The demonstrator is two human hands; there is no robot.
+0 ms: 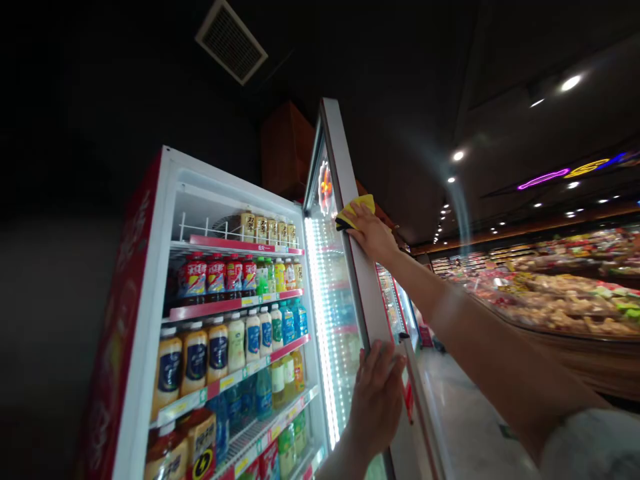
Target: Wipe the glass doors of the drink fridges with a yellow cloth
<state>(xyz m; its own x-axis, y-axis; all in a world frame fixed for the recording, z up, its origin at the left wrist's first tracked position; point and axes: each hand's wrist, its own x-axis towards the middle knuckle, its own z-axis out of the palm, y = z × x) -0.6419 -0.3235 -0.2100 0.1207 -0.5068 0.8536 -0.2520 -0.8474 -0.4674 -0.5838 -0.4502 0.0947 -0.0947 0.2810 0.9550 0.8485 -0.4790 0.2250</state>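
Observation:
A glass-fronted drinks fridge door [363, 293] stands swung out, its pale frame edge facing me. My right hand [373, 233] presses a yellow cloth [364, 201] with a dark border against the upper part of that edge, the arm stretched up from the lower right. Lower down, my left hand [377, 397] grips the same door edge, fingers bent over the frame. Behind the door's inner side, the open fridge [167, 200] shows shelves of bottled drinks [217, 347]. The cloth's far side is hidden by my fingers and the frame.
Above, an air vent [231, 41] sits in the dark ceiling. A brown box-like block [285, 147] is behind the fridge top. To the right are more lit fridges [395, 300], a pale floor [450, 400] and a long produce display [560, 303].

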